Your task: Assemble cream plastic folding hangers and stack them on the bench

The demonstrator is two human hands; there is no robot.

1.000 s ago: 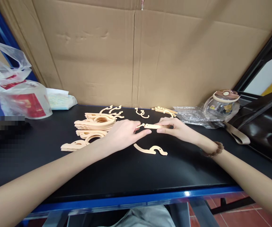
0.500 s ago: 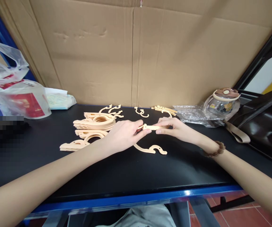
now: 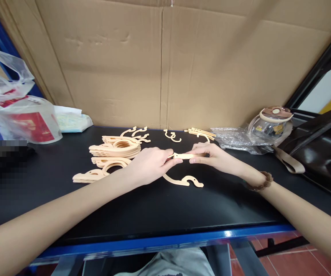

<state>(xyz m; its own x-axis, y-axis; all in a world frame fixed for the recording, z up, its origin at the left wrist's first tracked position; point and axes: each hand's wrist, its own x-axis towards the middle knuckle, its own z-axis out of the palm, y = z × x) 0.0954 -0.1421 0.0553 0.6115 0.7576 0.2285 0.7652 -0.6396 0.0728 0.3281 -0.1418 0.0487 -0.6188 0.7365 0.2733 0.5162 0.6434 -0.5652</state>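
Between my two hands is a cream plastic hanger piece (image 3: pixel 184 156), held level just above the black table. My left hand (image 3: pixel 153 163) pinches its left end between thumb and fingers. My right hand (image 3: pixel 208 155) grips the other end, its fingers covering part of the piece. Below them lies a curved cream hanger arm (image 3: pixel 179 182) with a hooked end, its left part hidden by my left hand. Left of my hands, similar cream hanger parts (image 3: pixel 116 152) sit in stacks, partly behind my left forearm.
Small cream hooks (image 3: pixel 172 136) and thin cream bars (image 3: pixel 200 133) lie at the back. Clear plastic wrapping (image 3: pixel 231 138), a transparent bottle (image 3: pixel 271 126) and a dark bag (image 3: pixel 323 149) are at right. A plastic carrier bag (image 3: pixel 24 119) and a soft packet (image 3: pixel 73 120) stand at left, before cardboard (image 3: pixel 110 69).
The held piece has tilted slightly, showing more of its broad side. Both hands stay in nearly the same place, still gripping it.
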